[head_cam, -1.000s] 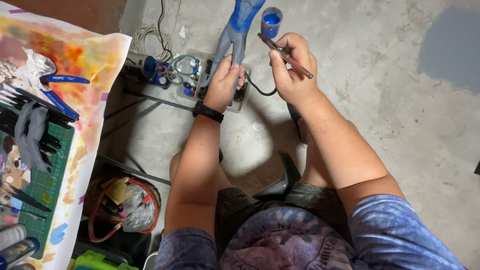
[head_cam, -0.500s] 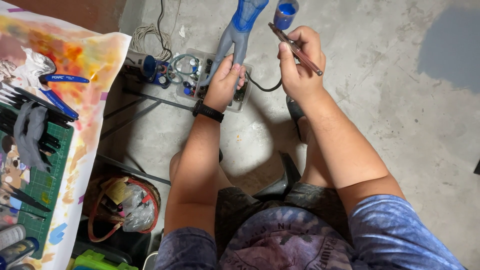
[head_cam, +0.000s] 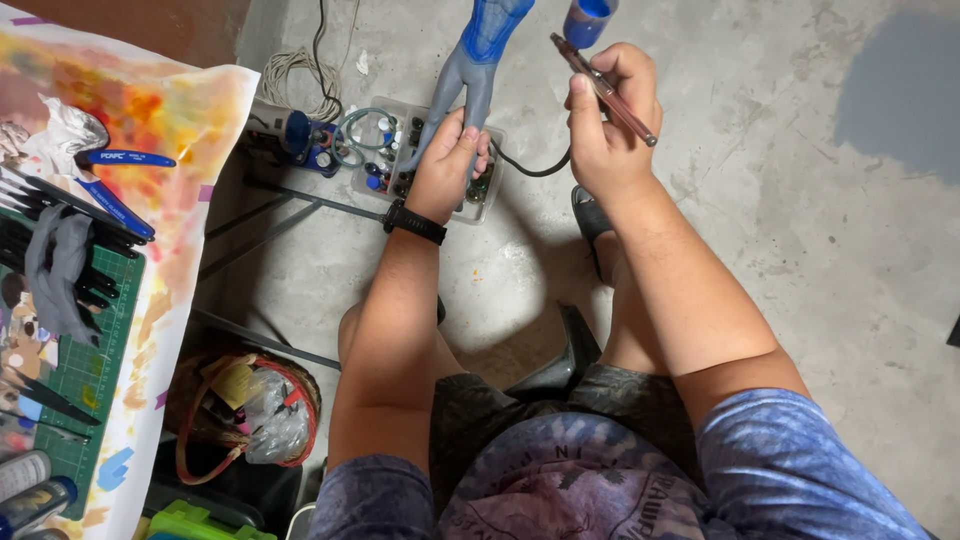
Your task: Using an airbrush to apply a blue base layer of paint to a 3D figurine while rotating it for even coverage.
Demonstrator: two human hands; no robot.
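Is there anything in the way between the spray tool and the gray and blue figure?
Nothing visible. The right hand holds the airbrush beside the figure, which the left hand grips. Only open air shows between them, above the concrete floor.

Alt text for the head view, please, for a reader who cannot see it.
Seen from above, a seated person's left hand grips a grey-and-blue figure while the right hand holds an airbrush beside it. A paint-stained table stands at left on concrete floor.

The scene is being viewed from a single head-worn camera, pointed steeply down and held close over the seated person's lap, forearms and the concrete floor [head_cam: 800, 250]; no second view is being offered.
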